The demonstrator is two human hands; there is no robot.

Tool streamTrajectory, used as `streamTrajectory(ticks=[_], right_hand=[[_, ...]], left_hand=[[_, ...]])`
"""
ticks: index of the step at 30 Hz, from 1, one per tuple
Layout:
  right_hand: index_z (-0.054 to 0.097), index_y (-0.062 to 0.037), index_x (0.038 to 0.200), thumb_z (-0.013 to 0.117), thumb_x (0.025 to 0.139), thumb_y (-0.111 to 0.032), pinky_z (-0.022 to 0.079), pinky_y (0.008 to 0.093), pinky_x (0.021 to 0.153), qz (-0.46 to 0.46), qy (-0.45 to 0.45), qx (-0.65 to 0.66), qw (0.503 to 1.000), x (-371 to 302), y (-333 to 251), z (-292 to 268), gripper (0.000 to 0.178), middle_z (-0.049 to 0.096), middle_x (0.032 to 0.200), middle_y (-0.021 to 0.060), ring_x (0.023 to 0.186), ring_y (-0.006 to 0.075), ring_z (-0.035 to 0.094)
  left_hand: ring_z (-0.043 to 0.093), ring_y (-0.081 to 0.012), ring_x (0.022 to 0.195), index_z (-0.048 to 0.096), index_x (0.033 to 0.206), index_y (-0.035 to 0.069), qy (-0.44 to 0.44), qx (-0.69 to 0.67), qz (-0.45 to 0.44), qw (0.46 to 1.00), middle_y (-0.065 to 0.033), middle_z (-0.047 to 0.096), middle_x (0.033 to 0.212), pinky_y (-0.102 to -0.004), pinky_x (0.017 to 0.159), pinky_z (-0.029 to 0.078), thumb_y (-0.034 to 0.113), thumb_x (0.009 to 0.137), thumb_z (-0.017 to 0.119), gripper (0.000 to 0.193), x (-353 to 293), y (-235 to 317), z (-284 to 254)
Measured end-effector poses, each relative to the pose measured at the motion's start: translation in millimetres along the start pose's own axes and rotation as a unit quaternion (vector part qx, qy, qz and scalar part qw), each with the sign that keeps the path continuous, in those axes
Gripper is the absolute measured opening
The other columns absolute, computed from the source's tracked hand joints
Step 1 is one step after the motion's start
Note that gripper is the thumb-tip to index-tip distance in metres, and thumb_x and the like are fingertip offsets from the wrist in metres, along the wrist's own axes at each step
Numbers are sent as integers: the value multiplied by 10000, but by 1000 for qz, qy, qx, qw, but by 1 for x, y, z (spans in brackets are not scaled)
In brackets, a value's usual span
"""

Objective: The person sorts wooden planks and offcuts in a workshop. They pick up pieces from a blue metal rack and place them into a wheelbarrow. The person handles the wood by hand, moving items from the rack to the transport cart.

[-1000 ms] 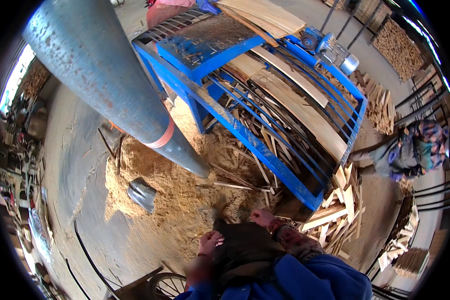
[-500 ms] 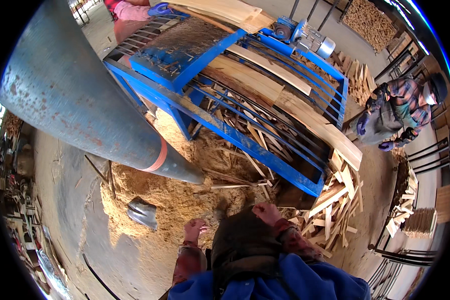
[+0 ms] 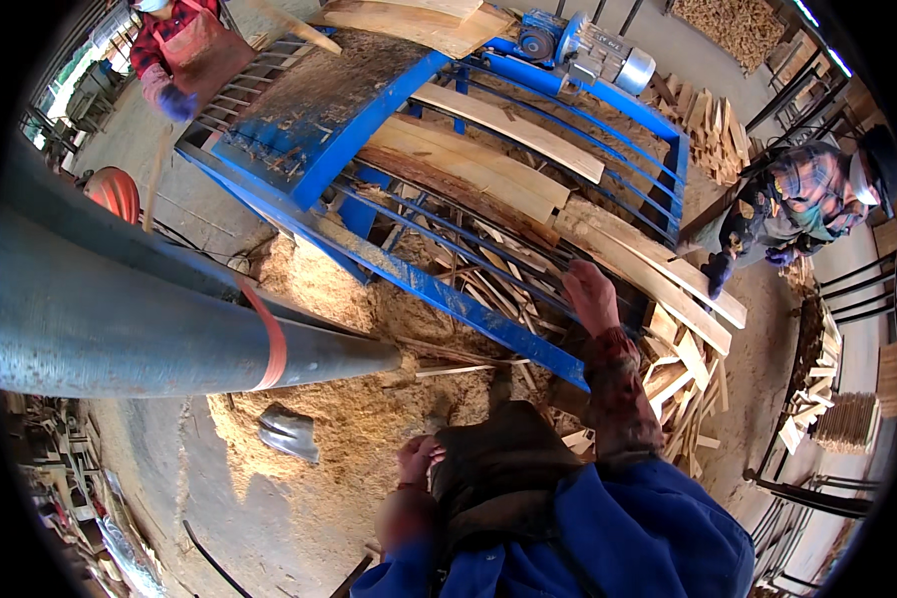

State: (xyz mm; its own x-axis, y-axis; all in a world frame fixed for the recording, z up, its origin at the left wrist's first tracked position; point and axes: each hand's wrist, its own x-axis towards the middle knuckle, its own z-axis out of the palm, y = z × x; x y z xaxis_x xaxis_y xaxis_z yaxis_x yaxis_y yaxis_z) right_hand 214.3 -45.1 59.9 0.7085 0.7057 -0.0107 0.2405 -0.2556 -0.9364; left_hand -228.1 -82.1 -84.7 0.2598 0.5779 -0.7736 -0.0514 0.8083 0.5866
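My right hand [image 3: 590, 297] reaches out over the blue machine frame [image 3: 439, 299], near the bark-edged side of the boards, its fingers apart with nothing visible in them. Long pale boards [image 3: 468, 164] lie across the machine's bars. At their right end a narrow strip [image 3: 683, 274] lies alongside a wider board. Close to my dark apron [image 3: 498, 448], my left hand [image 3: 419, 460] is held low with its fingers curled in, and no object shows in it.
A large grey metal pipe [image 3: 169, 329] with an orange band fills the left. Sawdust [image 3: 359, 429] and a bent metal piece [image 3: 289, 433] lie on the floor. Offcuts [image 3: 683, 384] are heaped at right. A co-worker [image 3: 802, 204] stands by the board ends; another [image 3: 184, 50] stands far left.
My right hand has moved forward from beside my apron to over the machine. The right co-worker's hand has come down to the board end. A narrow strip now shows apart there. My view has shifted.
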Motion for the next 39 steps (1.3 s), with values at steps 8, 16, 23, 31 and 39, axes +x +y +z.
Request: streamTrajectory(ticks=[8, 16, 23, 31, 39], right_hand=[[469, 18, 1349, 693, 868, -243, 525, 295, 532, 32, -26, -121, 992, 62, 5, 22, 592, 686, 927, 156, 591, 167, 672], [576, -11, 1186, 745, 829, -235, 484, 264, 473, 79, -22, 18, 996, 74, 7, 17, 454, 636, 797, 67, 545, 113, 592], [626, 11, 1058, 717, 843, -402, 441, 242, 527, 68, -116, 70, 988, 89, -64, 16, 475, 623, 791, 13, 617, 85, 541], [610, -41, 874, 619, 951, -310, 366, 259, 453, 17, -120, 134, 983, 71, -103, 21, 280, 417, 576, -45, 462, 67, 389], [610, -19, 1144, 593, 956, -286, 383, 248, 521, -158, 26, 25, 987, 103, -95, -64, 327, 527, 709, 32, 549, 102, 461]], left_hand=[[678, -208, 765, 598, 1086, -54, 6, -11, -4, 1000, -125, 675, 896, -319, 667, 573, 152, 925, 649, 266, -8, 14, 46], [682, -232, 775, 566, 1101, -87, 73, -35, 26, 996, -165, 672, 919, -340, 657, 586, 115, 918, 642, 283, 8, 19, 34], [691, -203, 793, 600, 1133, -65, 67, -37, 14, 997, -133, 683, 930, -298, 669, 570, 192, 900, 699, 361, 6, 17, 31], [642, -119, 738, 644, 1020, -2, -1, 4, 102, 995, -51, 668, 820, -262, 648, 529, 215, 914, 685, 245, 6, 50, 72], [607, -92, 709, 617, 933, -6, 3, -13, 135, 991, -27, 648, 784, -244, 627, 507, 188, 928, 652, 197, -11, 52, 74]])
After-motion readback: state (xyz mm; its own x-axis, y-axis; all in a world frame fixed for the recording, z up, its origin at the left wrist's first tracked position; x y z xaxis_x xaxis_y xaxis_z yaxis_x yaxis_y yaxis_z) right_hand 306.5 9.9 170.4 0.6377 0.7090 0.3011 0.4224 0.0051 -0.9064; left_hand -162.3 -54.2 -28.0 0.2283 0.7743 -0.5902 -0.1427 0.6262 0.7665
